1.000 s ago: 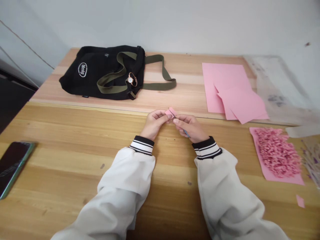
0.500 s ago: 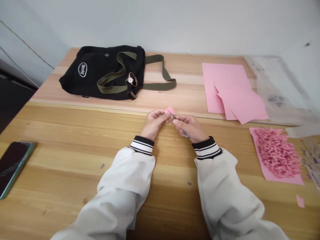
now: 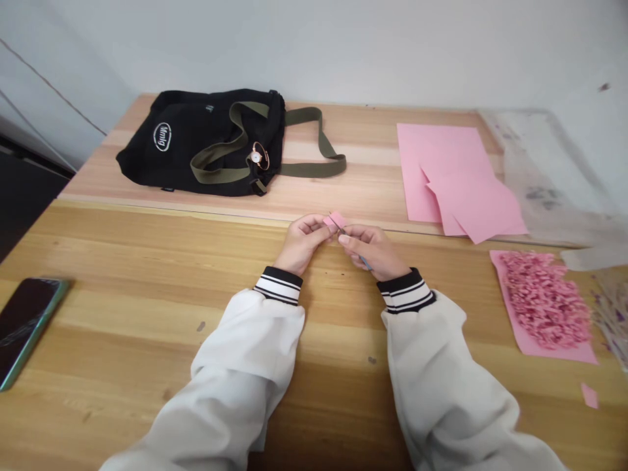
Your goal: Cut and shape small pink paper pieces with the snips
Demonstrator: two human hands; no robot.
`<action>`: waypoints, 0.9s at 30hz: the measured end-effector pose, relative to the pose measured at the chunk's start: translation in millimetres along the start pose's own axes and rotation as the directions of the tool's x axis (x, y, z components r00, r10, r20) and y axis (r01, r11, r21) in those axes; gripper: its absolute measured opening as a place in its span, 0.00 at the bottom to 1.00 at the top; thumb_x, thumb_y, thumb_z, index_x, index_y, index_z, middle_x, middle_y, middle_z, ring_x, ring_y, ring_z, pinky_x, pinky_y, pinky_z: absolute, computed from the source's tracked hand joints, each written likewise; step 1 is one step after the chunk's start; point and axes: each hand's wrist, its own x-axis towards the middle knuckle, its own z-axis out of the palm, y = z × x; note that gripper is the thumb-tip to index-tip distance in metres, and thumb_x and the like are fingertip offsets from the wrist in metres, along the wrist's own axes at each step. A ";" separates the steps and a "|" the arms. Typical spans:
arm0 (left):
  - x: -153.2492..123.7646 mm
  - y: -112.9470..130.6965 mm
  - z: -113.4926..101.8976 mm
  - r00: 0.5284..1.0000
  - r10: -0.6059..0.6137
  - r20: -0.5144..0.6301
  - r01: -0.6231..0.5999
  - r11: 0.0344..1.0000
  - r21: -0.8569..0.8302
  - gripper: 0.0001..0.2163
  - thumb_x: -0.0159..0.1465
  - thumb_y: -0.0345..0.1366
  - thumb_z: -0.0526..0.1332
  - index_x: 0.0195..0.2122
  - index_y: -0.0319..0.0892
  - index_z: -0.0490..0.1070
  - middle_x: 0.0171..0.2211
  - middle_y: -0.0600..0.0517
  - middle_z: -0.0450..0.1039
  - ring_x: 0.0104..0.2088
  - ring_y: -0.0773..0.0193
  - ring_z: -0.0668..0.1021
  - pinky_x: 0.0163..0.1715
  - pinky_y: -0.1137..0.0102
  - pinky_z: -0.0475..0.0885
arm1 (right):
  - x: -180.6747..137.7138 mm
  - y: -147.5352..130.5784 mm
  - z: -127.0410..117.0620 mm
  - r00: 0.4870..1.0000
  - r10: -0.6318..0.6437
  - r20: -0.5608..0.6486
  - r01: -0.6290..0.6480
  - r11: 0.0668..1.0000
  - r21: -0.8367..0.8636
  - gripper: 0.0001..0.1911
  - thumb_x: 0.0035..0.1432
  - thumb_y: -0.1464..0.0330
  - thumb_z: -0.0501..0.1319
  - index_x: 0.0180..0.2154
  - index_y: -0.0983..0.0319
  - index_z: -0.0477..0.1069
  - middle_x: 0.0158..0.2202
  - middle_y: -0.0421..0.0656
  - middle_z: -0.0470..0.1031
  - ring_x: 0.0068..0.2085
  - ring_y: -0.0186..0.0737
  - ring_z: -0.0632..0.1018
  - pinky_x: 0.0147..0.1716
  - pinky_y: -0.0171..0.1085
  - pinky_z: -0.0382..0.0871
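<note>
My left hand (image 3: 303,242) pinches a small piece of pink paper (image 3: 336,219) between thumb and fingers, above the middle of the table. Beside it, my right hand (image 3: 373,250) is closed around a slim pointed metal tool with a blue end (image 3: 364,262). The tool's thin dark tip crosses the pink paper. Its exact kind is hard to make out, since the fingers cover much of it.
Pink paper sheets (image 3: 444,157) lie at the back right, near clear plastic (image 3: 549,203). Small pink curled pieces (image 3: 547,301) are heaped on a pink sheet. A black bag (image 3: 196,144) with a watch (image 3: 256,157) lies at the back left, a phone (image 3: 29,327) nearer.
The tool's tip has moved up and across the pink paper, which has shifted slightly right and down. Both hands stay nearly in place.
</note>
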 end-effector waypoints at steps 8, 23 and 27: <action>0.0 0.1 -0.4 1.000 0.013 0.009 -0.013 1.000 0.015 0.13 0.41 0.37 0.74 0.23 0.38 0.73 0.21 0.55 0.74 0.22 0.74 0.71 0.28 0.74 0.66 | 0.2 -0.9 1.2 1.000 -0.004 0.004 0.004 1.000 -0.012 0.21 0.46 0.54 0.69 0.32 0.65 0.72 0.14 0.29 0.54 0.14 0.22 0.52 0.12 0.27 0.41; -0.8 1.1 0.5 1.000 0.013 0.020 -0.013 1.000 0.013 0.12 0.42 0.37 0.74 0.23 0.38 0.73 0.22 0.55 0.74 0.23 0.73 0.71 0.29 0.73 0.66 | -0.3 -1.6 2.4 1.000 -0.012 -0.001 0.012 1.000 -0.022 0.22 0.45 0.53 0.69 0.32 0.65 0.73 0.14 0.30 0.54 0.14 0.22 0.52 0.11 0.27 0.41; -1.2 1.3 0.7 1.000 0.012 0.018 -0.012 1.000 0.016 0.12 0.42 0.37 0.74 0.23 0.38 0.73 0.22 0.55 0.74 0.23 0.74 0.71 0.28 0.74 0.66 | -0.2 -1.1 2.0 1.000 -0.014 -0.001 0.014 1.000 -0.025 0.21 0.46 0.53 0.68 0.33 0.66 0.73 0.15 0.30 0.54 0.15 0.22 0.52 0.11 0.28 0.41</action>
